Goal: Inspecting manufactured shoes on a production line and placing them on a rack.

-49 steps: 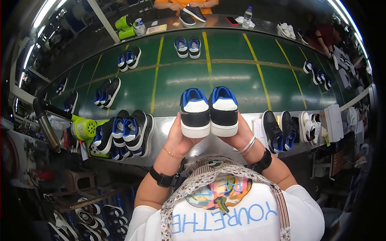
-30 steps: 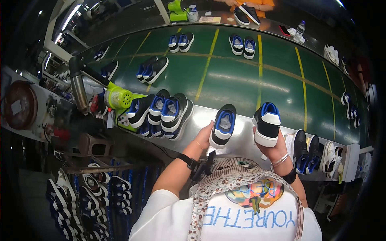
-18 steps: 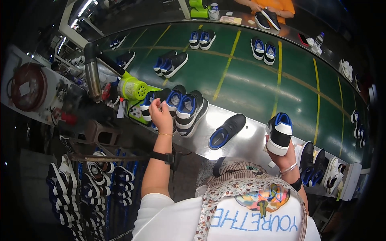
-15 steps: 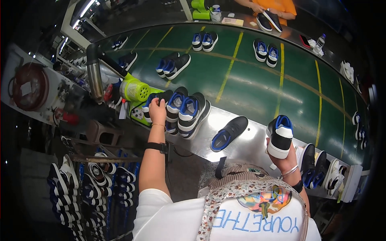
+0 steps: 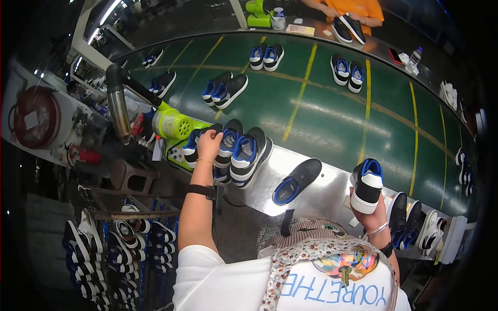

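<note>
My right hand (image 5: 375, 217) holds a black-and-white sneaker (image 5: 367, 187) with blue lining from below, its heel toward me, over the metal ledge's front edge. At the left, my left hand (image 5: 209, 146) is among a row of similar sneakers; its fingers are curled together beside the collar of a middle sneaker (image 5: 231, 136). Whether it pinches anything is hidden. Left of this hand sits another sneaker (image 5: 191, 147), partly covered by it. To its right is a stacked sneaker (image 5: 247, 153). A single black sneaker (image 5: 298, 181) lies on the ledge between my hands.
Beyond the ledge runs a green conveyor belt (image 5: 332, 124) with yellow lines, carrying pairs of sneakers (image 5: 224, 89). A lime-green blower (image 5: 174, 123) with a metal nozzle stands at left. More shoes (image 5: 406, 220) sit at right. Across the belt, a person (image 5: 358, 13) in orange handles shoes. A shoe rack (image 5: 124, 249) is lower left.
My left hand has shifted slightly right, closer to the middle sneaker, and its fingers have drawn together. My right hand still holds its sneaker. The whole view has tilted a little.
</note>
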Motion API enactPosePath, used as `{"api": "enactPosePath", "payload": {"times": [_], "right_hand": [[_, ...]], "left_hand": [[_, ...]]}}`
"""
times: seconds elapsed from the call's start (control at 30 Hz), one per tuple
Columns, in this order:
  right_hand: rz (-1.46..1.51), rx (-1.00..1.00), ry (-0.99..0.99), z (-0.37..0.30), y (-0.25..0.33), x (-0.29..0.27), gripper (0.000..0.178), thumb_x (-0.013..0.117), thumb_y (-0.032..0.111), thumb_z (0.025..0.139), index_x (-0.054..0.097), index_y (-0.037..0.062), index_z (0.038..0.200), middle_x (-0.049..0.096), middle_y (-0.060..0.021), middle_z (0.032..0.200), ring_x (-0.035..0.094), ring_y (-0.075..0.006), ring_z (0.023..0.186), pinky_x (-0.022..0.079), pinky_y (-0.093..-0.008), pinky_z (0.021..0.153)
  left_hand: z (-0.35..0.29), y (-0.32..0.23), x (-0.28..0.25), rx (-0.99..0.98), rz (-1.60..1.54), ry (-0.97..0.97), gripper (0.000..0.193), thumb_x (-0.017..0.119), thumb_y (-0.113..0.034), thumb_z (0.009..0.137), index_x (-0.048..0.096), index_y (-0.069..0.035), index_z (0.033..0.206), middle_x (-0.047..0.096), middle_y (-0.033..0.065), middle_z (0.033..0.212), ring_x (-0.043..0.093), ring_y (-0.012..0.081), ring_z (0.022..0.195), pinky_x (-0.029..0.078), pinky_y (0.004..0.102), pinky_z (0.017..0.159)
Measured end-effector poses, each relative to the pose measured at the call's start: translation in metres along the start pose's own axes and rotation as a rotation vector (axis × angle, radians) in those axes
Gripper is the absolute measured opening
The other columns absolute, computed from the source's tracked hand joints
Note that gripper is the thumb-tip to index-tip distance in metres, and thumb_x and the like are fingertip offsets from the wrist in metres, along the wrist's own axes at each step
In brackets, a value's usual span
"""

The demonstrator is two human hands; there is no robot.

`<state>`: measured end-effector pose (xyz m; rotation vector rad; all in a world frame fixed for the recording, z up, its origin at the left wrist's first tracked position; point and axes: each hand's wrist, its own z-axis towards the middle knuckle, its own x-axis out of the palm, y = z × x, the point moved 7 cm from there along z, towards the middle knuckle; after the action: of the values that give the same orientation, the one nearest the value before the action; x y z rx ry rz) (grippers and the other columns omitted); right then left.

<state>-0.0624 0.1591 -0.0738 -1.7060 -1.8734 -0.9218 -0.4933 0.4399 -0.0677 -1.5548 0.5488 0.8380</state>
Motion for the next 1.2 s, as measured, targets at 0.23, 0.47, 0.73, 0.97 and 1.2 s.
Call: {"api": "enactPosePath", "payload": {"times": [0.23,0.47,0.73,0.97,1.2], "right_hand": [[-0.008,0.031,0.019,0.007,-0.01,0.005,0.029,0.049,0.032,0.088,0.057,0.0058,0.097,0.063,-0.0098,0.089,0.061,-0.0244,0.079,0.051,-0.0362,0.08],[-0.021,0.012,0.024,0.008,-0.006,0.0,0.028,0.048,0.033,0.089,0.057,0.007,0.096,0.063,-0.0086,0.089,0.06,-0.0237,0.081,0.05,-0.0366,0.081],[-0.041,-0.005,-0.003,0.013,-0.014,0.01,0.027,0.048,0.033,0.089,0.058,0.0077,0.096,0.064,-0.0076,0.088,0.061,-0.0229,0.078,0.051,-0.0354,0.08],[-0.096,0.037,0.038,0.017,-0.02,0.015,0.018,0.053,0.026,0.087,0.057,0.0099,0.094,0.062,-0.0054,0.086,0.061,-0.0216,0.08,0.051,-0.0358,0.081],[-0.079,0.024,-0.003,0.016,-0.025,0.015,0.03,0.047,0.035,0.089,0.058,0.0084,0.095,0.064,-0.0073,0.088,0.061,-0.0225,0.077,0.051,-0.0356,0.078]], "left_hand": [[-0.001,-0.026,-0.016,0.267,0.175,-0.087,0.029,0.063,-0.019,0.076,0.062,0.0,0.097,0.061,0.0164,0.09,0.06,0.0282,0.085,0.046,0.0355,0.077],[0.044,0.071,-0.086,-0.146,0.294,-0.246,0.032,0.061,-0.022,0.076,0.061,-0.004,0.101,0.059,0.0174,0.099,0.055,0.033,0.093,0.043,0.04,0.081],[0.019,0.121,-0.041,-0.939,-0.655,0.313,0.056,0.055,-0.046,0.08,0.048,-0.009,0.12,0.046,0.0151,0.128,0.039,0.0389,0.118,0.017,0.0638,0.094],[0.027,0.119,-0.045,-0.795,-0.975,0.285,0.049,0.052,-0.011,0.068,0.05,-0.001,0.116,0.057,0.0134,0.104,0.056,0.0312,0.096,0.039,0.0527,0.089],[-0.024,-0.033,-0.117,-0.024,-1.575,0.229,0.05,0.048,0.001,0.071,0.046,-0.009,0.119,0.055,0.0081,0.108,0.053,0.0239,0.102,0.043,0.0389,0.091]]}}
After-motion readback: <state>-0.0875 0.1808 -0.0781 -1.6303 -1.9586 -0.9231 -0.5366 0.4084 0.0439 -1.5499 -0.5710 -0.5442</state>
